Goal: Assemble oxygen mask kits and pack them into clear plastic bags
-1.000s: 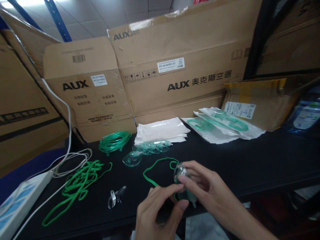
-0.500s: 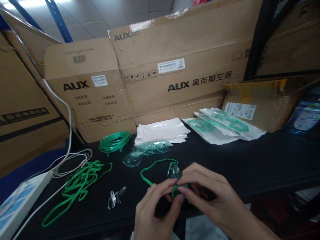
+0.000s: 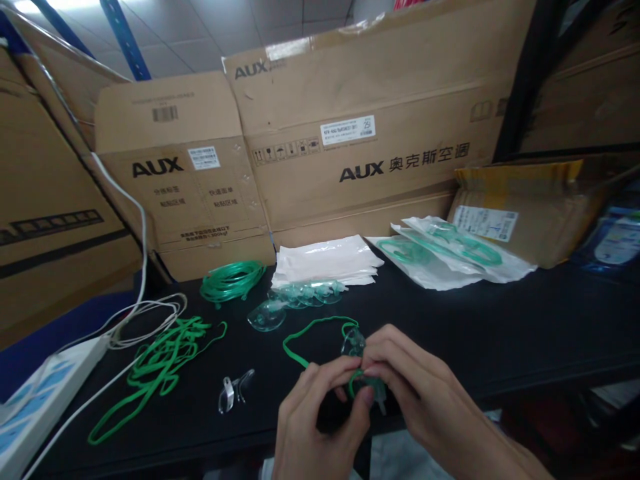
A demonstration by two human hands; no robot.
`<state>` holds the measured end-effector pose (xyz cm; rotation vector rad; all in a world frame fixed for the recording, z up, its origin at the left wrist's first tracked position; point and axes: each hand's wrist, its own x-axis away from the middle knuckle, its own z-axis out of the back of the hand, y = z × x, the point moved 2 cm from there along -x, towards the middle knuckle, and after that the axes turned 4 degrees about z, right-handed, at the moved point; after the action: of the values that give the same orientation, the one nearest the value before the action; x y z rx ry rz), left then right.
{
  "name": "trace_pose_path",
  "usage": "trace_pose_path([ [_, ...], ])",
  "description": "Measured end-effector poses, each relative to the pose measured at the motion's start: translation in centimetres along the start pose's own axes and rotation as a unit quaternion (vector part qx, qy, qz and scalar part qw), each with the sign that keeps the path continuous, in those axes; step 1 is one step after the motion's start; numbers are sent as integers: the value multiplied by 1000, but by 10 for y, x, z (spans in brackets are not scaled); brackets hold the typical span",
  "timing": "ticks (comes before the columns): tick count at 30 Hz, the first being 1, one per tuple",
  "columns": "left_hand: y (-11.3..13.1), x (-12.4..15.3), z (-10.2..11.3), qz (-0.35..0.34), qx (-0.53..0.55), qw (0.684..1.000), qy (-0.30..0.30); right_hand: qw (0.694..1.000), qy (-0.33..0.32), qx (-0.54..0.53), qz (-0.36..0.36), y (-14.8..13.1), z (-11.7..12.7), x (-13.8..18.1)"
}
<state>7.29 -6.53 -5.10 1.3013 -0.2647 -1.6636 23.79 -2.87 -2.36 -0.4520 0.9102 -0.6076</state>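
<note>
Both my hands meet at the near edge of the black table (image 3: 525, 333). My right hand (image 3: 420, 393) grips a clear plastic mask (image 3: 356, 341) with greenish tint, its fingers curled over it. My left hand (image 3: 320, 413) pinches the green elastic strap (image 3: 305, 333) where it joins the mask. The strap loops away to the left over the table. Most of the mask is hidden behind my fingers.
A row of clear masks (image 3: 295, 300) lies behind. A coil of green tubing (image 3: 233, 280), a heap of green straps (image 3: 160, 360), small clear clips (image 3: 233, 393), empty bags (image 3: 325, 260), bagged masks (image 3: 450, 250), a power strip (image 3: 35, 400) and cardboard boxes (image 3: 360, 133) surround them.
My right hand turned the mask down and closed over it. My left fingers rose to pinch the strap at the mask. The strap loop shifted slightly.
</note>
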Motion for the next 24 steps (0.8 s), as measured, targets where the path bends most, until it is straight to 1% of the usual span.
trace_pose_path([
  [2, 2, -1, 0, 1, -1, 1000, 5, 1000, 0, 23, 13, 0, 1, 0],
  [5, 5, -3, 1, 10, -13, 1000, 17, 998, 18, 56, 39, -1, 6, -1],
  [11, 8, -4, 3, 20, -39, 998, 34, 988, 87, 109, 66, -7, 24, -5],
  [16, 7, -3, 3, 48, -47, 997, 36, 976, 136, 144, 93, -13, 37, -9],
  [19, 7, -2, 4, 54, -54, 996, 39, 971, 158, 158, 84, -12, 41, -8],
  [24, 10, -3, 4, 56, -54, 996, 42, 966, 199, 162, 40, -6, 46, -4],
])
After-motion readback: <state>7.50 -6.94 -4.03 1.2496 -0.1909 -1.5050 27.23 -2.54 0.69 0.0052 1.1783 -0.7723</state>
